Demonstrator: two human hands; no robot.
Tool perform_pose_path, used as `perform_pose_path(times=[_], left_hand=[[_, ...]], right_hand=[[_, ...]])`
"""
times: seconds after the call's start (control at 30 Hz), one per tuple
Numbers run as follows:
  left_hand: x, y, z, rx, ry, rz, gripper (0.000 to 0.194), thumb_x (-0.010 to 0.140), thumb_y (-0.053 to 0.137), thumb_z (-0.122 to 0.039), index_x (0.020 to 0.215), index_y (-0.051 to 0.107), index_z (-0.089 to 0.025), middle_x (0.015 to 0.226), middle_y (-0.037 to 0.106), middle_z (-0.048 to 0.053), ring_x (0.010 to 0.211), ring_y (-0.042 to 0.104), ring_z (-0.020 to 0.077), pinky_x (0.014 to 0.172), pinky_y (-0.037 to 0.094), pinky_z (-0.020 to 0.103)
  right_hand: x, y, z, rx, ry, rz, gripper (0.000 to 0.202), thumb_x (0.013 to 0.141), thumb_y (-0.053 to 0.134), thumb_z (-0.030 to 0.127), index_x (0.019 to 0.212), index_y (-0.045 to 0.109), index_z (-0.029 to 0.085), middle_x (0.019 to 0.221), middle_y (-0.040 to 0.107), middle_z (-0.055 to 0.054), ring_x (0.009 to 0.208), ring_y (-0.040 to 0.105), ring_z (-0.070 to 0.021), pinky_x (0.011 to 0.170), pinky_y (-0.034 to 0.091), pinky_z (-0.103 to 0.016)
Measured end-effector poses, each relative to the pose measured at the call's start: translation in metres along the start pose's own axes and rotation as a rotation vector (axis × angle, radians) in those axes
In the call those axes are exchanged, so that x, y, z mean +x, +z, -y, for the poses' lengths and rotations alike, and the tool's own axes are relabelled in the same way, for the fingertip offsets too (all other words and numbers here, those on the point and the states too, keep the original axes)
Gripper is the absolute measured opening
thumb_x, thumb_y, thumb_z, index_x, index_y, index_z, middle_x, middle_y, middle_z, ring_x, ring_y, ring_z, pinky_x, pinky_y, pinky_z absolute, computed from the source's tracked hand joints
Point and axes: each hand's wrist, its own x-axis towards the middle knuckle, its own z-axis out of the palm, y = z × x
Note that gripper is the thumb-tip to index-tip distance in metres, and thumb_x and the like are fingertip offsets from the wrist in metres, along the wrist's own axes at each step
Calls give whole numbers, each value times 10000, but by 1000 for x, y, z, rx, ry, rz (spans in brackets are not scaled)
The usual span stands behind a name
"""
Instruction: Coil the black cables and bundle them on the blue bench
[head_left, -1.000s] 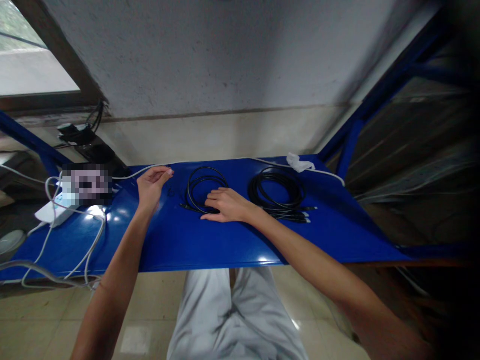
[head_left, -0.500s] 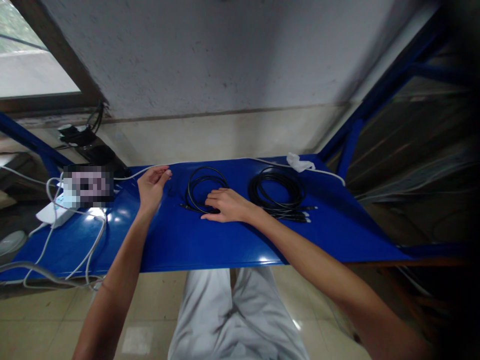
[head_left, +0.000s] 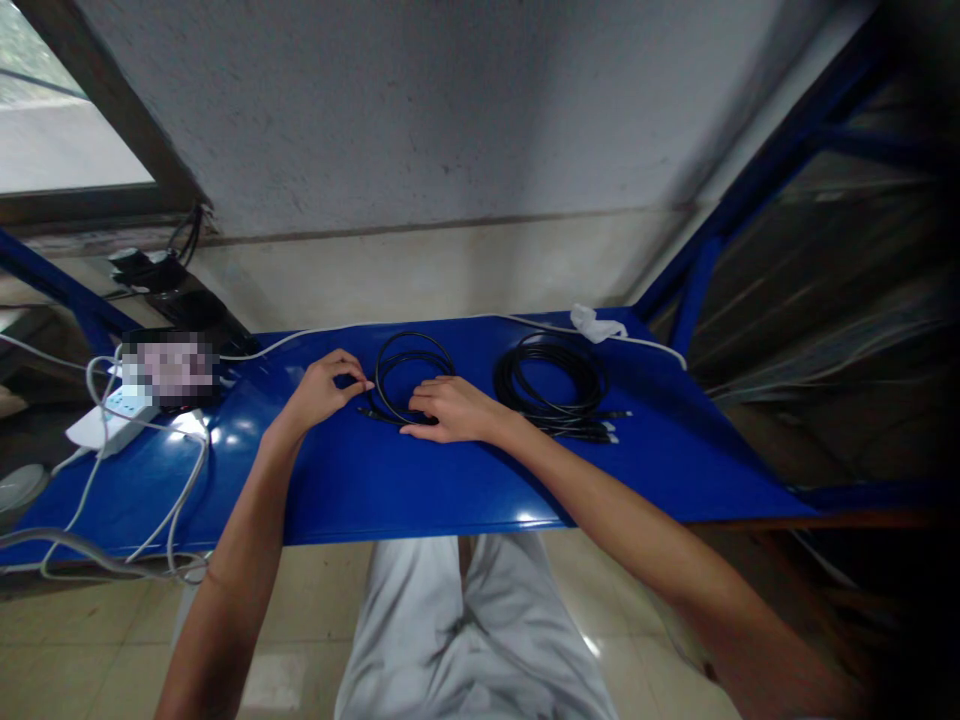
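Observation:
A small coil of black cable (head_left: 414, 334) lies on the blue tabletop (head_left: 420, 490) in front of me. My right hand (head_left: 456, 408) is closed over its near right part, hiding that stretch, with fingers wrapped on the loops. At the coil's left edge, my left hand (head_left: 330, 388) has thumb and index finger pinched together; whatever is between the tips is too small to make out. One black cable end (head_left: 366, 411) pokes out at the coil's lower left. To the right of my right hand rests a thicker coil of black cables (head_left: 510, 375), with several plug ends pointing right.
A white power strip (head_left: 101, 425) with tangled white cords stands at the left, near a blurred-out object (head_left: 172, 368) and a black cylindrical thing (head_left: 195, 300). Along the back edge runs a white cable (head_left: 337, 326); a crumpled white plastic piece (head_left: 596, 324) lies back right. Blue frame bars (head_left: 697, 270) flank the table.
My left hand has come right and slightly toward me, from beside the white cable to the small coil's left edge. My right hand has stayed on the coil.

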Motion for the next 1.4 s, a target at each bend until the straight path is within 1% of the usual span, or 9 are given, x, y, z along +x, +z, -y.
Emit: perform_pose_path(times=[0.2, 0.33, 0.5, 0.7, 0.93, 1.1, 1.2, 1.3, 1.4], left_hand=[[1, -7, 8, 0, -42, -23, 140, 829, 844, -387, 783, 792, -266, 947, 741, 76, 923, 693, 261, 978, 564, 435], [1, -10, 19, 49, -59, -157, 70, 796, 832, -290, 787, 774, -252, 908, 716, 81, 900, 666, 270, 988, 557, 449], [0, -16, 28, 126, -96, -321, 105, 768, 810, -202, 860, 766, -227, 953, 694, 88, 920, 652, 279, 994, 543, 464], [4, -14, -5, 58, -65, -452, 116, 932, 698, -230, 991, 798, -231, 1027, 742, 79, 991, 680, 260, 1009, 537, 430], [7, 0, -45, -230, 0, -572, 163, 918, 833, -338, 1035, 810, -227, 1088, 775, 73, 1005, 742, 212, 984, 598, 366], [5, 10, -67, -449, -35, -538, 248, 847, 915, -355, 999, 800, -196, 1062, 811, 69, 976, 796, 204, 979, 645, 368], [2, 19, -78, -587, -19, -406, 240, 832, 931, -361, 955, 803, -199, 1034, 830, 79, 932, 819, 233, 944, 674, 407], [-3, 29, -83, -580, -3, -241, 187, 852, 917, -362, 916, 835, -207, 1002, 846, 90, 928, 826, 256, 917, 679, 412], [-5, 33, -82, -496, 30, -181, 142, 889, 884, -360, 926, 863, -225, 980, 849, 86, 933, 821, 252, 911, 662, 396]], right_hand=[[0, 1, 0, 3, 2, -2, 384, 1058, 667, 534, 954, 733, 170, 920, 742, -85, 844, 654, -210, 768, 424, -309], [0, -1, 0, 2, -5, -5, 388, 1064, 659, 537, 942, 724, 174, 912, 739, -79, 848, 656, -209, 768, 424, -308], [0, -3, 1, 4, -13, 3, 419, 1072, 640, 559, 947, 722, 168, 922, 741, -78, 862, 669, -209, 783, 439, -312], [0, -5, 4, -14, 26, -75, 617, 993, 641, 737, 1154, 737, 150, 1062, 749, -124, 974, 689, -257, 887, 495, -362], [3, -6, 5, 124, 136, -227, 476, 1080, 614, 565, 1326, 668, 161, 1245, 726, -161, 1127, 702, -281, 1009, 543, -420], [7, -6, 9, 421, 256, -370, 349, 1084, 637, 476, 1288, 665, 195, 1192, 739, -118, 1099, 721, -244, 968, 582, -375], [13, -3, 13, 706, 322, -434, 346, 1028, 718, 488, 1221, 682, 203, 1123, 765, -76, 966, 742, -199, 870, 605, -329], [17, 2, 16, 1031, 359, -458, 400, 944, 813, 523, 1170, 704, 211, 1058, 790, -44, 916, 753, -182, 870, 621, -320], [19, 7, 17, 1259, 389, -438, 442, 881, 866, 551, 1126, 731, 209, 955, 806, -27, 867, 767, -183, 845, 630, -319]])
